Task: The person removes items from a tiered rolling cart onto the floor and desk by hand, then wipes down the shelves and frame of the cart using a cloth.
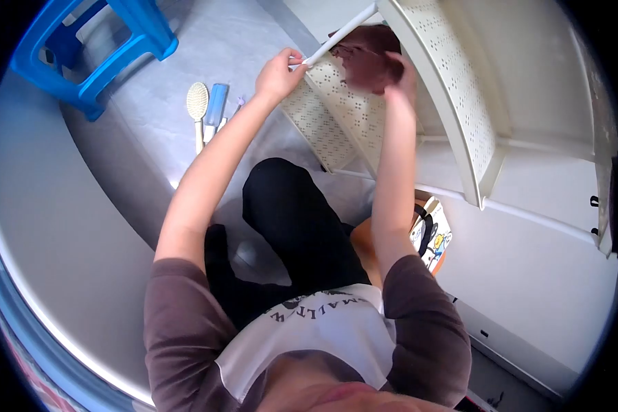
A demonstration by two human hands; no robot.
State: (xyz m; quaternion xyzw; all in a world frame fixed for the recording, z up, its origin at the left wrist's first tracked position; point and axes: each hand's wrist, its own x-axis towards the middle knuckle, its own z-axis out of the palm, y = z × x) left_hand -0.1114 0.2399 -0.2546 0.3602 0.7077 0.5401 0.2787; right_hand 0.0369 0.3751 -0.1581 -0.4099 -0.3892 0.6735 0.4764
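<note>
My left hand (280, 75) is closed round the end of a white pole (342, 34) at the corner of a cream rack with perforated shelves (453, 75). Inside the rack, my right hand (402, 77) has its fingers round a dark reddish-brown item (369, 60), which looks soft or glossy and is partly blurred. This item lies over a perforated shelf near the pole. Below it, more perforated panels (319, 127) of the rack reach down toward the floor.
A blue plastic stool (93, 86) stands at the upper left. On the grey floor lie a cream hairbrush (197, 103), a blue-and-white item (216, 103) and a small purple-tipped item (240, 101). A printed bag (438, 237) with black handles sits below the rack.
</note>
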